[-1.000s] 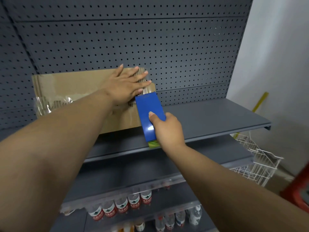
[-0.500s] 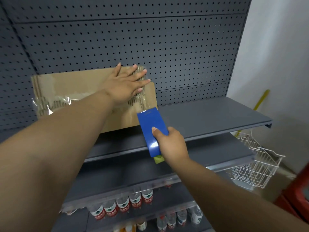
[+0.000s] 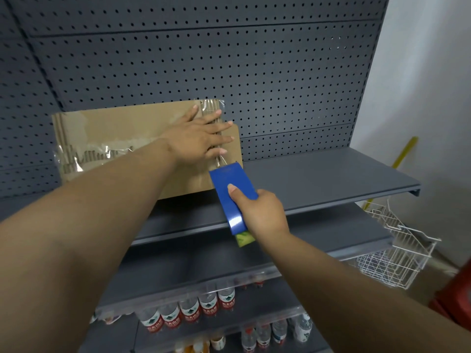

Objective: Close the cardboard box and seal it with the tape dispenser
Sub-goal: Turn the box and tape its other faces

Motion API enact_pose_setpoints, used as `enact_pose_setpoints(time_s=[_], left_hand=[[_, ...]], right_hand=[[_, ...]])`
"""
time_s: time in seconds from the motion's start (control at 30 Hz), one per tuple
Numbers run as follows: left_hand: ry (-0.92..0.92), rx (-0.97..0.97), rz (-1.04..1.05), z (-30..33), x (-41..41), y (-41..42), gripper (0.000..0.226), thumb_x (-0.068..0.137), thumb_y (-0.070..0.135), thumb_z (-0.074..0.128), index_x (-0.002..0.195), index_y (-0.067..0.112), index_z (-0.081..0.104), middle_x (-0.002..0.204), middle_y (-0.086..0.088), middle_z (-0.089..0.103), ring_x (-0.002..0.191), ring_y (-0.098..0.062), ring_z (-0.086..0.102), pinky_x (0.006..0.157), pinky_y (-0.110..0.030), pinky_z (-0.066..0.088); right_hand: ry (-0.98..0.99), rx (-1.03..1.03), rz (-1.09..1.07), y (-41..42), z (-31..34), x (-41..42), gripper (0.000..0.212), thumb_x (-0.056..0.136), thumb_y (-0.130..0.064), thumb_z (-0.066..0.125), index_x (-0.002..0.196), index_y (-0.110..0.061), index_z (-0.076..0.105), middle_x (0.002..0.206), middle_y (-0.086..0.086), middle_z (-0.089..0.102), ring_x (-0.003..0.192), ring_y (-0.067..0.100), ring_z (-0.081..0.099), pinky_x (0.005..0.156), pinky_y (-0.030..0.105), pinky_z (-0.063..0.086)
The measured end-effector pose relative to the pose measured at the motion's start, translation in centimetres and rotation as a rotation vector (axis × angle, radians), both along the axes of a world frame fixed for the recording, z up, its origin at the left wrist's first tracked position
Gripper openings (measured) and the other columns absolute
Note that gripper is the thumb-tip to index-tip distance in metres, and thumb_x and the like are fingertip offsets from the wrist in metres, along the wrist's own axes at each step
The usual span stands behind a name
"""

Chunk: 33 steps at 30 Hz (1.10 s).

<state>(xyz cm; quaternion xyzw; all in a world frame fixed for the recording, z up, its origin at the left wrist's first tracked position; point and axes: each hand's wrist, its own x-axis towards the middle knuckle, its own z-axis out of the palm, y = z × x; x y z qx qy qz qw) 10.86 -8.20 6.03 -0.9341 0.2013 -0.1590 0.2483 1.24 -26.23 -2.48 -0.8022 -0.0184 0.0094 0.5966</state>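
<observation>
A brown cardboard box [image 3: 122, 128] with its flaps down stands on a grey shelf [image 3: 318, 179] against the pegboard. Clear tape runs over its right end and crinkled tape clings to its left end. My left hand [image 3: 201, 137] lies flat with straight fingers on the box's top right part, over the tape strip. My right hand [image 3: 260, 212] grips a blue tape dispenser [image 3: 233, 192], whose front edge meets the box's near right face just below my left hand. A strip of clear tape stretches from the dispenser up under my left fingers.
Lower shelves hold rows of water bottles [image 3: 191, 309] with red labels. A white wire basket [image 3: 392, 250] hangs at the right end of the shelving. A white wall [image 3: 420, 85] and a yellow stick [image 3: 405, 151] are at the right.
My right hand has drawn the blue dispenser down and toward me, away from the box top, laying tape down the near face. My left hand has stayed pressed on the box.
</observation>
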Motion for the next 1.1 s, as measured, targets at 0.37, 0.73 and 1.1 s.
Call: enact_pose_setpoints(time_s=[0.37, 0.73, 1.1], left_hand=[[-0.012, -0.026, -0.011, -0.1, 0.6, 0.0, 0.045, 0.097, 0.048, 0.022, 0.141, 0.042, 0.029, 0.155, 0.017, 0.009, 0.144, -0.014, -0.004, 0.113, -0.043, -0.009], [-0.024, -0.025, -0.037, -0.2, 1.1, 0.3, 0.044, 0.097, 0.047, 0.022, 0.139, 0.040, 0.034, 0.155, 0.016, 0.010, 0.144, -0.014, -0.004, 0.113, -0.045, -0.011], [-0.008, 0.006, -0.005, -0.1, 0.7, 0.0, 0.045, 0.097, 0.046, 0.021, 0.141, 0.039, 0.031, 0.156, 0.015, 0.007, 0.144, -0.015, -0.006, 0.113, -0.047, -0.009]], right_hand=[[-0.039, 0.125, -0.027, -0.3, -2.2, -1.6, 0.033, 0.083, -0.047, 0.061, 0.071, -0.018, 0.053, 0.068, -0.002, 0.056, 0.057, 0.010, 0.054, 0.036, 0.013, 0.038], [0.062, 0.190, -0.017, -1.4, -4.0, -2.7, 0.033, 0.084, -0.044, 0.062, 0.066, -0.018, 0.051, 0.066, -0.003, 0.055, 0.057, 0.011, 0.053, 0.037, 0.011, 0.035], [0.080, 0.158, 0.014, -1.7, -4.0, -2.7, 0.030, 0.085, -0.045, 0.060, 0.073, -0.018, 0.053, 0.072, -0.001, 0.057, 0.061, 0.011, 0.055, 0.034, 0.009, 0.034]])
